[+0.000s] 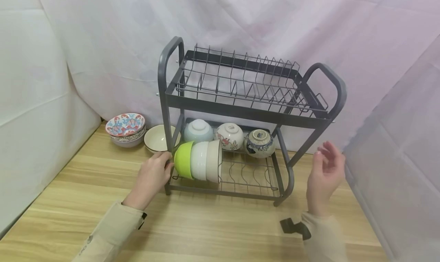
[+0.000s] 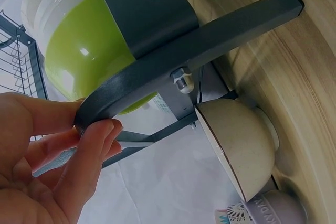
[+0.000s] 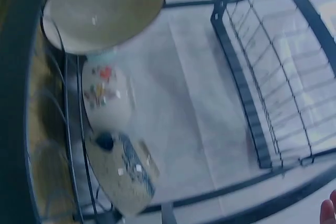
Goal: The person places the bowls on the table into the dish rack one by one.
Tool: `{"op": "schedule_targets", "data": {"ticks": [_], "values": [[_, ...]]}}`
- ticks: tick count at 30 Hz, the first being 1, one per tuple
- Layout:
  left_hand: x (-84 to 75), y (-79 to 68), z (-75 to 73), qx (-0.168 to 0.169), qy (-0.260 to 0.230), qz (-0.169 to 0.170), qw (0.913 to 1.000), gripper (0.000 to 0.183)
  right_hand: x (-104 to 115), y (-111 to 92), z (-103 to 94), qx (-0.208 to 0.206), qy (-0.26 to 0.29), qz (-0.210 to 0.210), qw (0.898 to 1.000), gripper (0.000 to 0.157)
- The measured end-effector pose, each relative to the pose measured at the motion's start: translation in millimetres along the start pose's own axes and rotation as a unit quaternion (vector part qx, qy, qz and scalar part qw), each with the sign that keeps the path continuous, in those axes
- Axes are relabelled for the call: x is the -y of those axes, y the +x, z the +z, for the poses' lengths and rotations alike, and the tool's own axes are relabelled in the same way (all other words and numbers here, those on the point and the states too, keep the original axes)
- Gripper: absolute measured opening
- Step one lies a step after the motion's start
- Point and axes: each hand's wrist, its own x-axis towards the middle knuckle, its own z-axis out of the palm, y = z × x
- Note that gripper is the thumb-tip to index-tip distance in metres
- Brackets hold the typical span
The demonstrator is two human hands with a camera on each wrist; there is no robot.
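Observation:
My left hand [image 1: 151,178] pinches the lower left front bar of a dark two-tier dish rack [image 1: 247,111] between thumb and fingers, as the left wrist view shows close up. Just beside it on the lower tier, a green bowl [image 1: 183,160], a white bowl [image 1: 199,160] and a beige bowl [image 1: 214,160] stand on edge, nested. Behind them a pale blue bowl [image 1: 198,132], a flowered bowl [image 1: 229,136] and a blue-patterned bowl [image 1: 259,144] lie upside down. Off the rack's right side, my right hand [image 1: 325,176] is raised with loosely bent fingers, holding nothing.
A cream bowl [image 1: 157,138] sits on the wooden table [image 1: 213,231], behind the rack's left leg. Left of it is a stack of bowls, with a red-and-blue patterned one [image 1: 125,124] on top. Wire slots fill the upper tier. White cloth [image 1: 113,44] hangs around the table.

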Motion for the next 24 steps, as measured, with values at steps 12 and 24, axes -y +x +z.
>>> {"op": "schedule_targets", "data": {"ticks": [12,24], "values": [[-1.5,-0.1,2.7,0.002,0.000,0.001,1.0000,0.016,-31.5,32.7,-5.8,0.117,0.057,0.033,0.991,0.027],[8.6,3.5,-0.8,0.021,-0.038,0.003,0.9990,0.016,-37.5,41.0,-5.9,0.145,0.163,0.071,0.973,0.019]]}}
